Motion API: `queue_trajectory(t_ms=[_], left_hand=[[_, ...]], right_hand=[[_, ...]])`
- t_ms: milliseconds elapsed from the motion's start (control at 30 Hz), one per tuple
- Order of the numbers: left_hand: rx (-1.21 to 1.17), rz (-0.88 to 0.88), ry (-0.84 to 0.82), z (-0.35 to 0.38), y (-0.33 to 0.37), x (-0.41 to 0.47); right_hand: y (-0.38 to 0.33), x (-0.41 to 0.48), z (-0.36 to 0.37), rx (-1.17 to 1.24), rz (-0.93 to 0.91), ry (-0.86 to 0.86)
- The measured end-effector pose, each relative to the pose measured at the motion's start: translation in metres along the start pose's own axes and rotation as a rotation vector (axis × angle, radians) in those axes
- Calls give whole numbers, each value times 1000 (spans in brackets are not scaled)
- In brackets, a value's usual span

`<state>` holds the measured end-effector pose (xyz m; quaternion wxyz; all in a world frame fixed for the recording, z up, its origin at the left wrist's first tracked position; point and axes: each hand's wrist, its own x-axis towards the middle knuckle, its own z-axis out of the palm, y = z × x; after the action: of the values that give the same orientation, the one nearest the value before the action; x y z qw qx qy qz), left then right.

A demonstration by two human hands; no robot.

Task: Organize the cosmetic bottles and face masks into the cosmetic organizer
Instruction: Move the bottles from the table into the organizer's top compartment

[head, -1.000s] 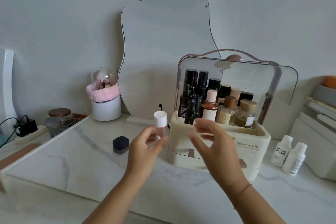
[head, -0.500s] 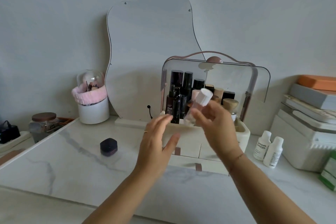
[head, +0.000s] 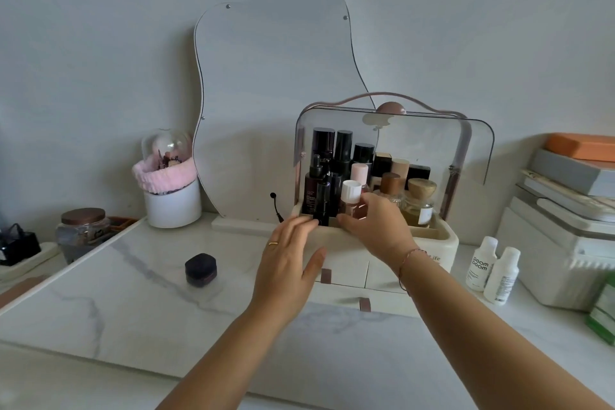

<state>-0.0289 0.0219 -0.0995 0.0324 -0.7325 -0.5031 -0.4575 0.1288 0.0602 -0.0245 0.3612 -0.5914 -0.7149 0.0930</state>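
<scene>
Cream plastic cosmetic organizer (head: 446, 243), its smoky translucent lid (head: 416, 136) raised over glossy black and wood-capped bottles (head: 343, 148), standing on a veined white marble top (head: 133, 293). The right hand (head: 376, 230) reaches over the organizer's front rim, fingers and thumb curled around a small clear pinkish bottle (head: 351, 193) with a ribbed white cap, upright in the front row of the top compartment. The left hand (head: 289, 260) is flat, fingers straight and slightly apart, tips at the organizer's front-left corner.
</scene>
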Motion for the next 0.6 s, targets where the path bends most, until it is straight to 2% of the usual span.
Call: queue_trajectory(t_ms=[67,133,233,300,367,433,500,600], left_hand=[[9,7,0,0,0,0],[25,27,7,-1,-2,-1],[37,46,20,0,-5,-1],[31,46,27,2,-5,0],[6,33,47,5,-2,1],[-30,14,76,7,2,2],[-70,-25,91,7,5,5],[-165,-131,114,1,5,17]], right_hand=[[1,-5,-2,20,-14,8],[3,-16,-8,140,-35,65],[23,-44,-26,271,-75,343],[46,-63,-40,301,-25,522],[67,-77,-50,344,64,595],[75,-84,-52,343,76,599],[65,-83,-50,290,-17,567],[37,-61,-43,242,-118,364]])
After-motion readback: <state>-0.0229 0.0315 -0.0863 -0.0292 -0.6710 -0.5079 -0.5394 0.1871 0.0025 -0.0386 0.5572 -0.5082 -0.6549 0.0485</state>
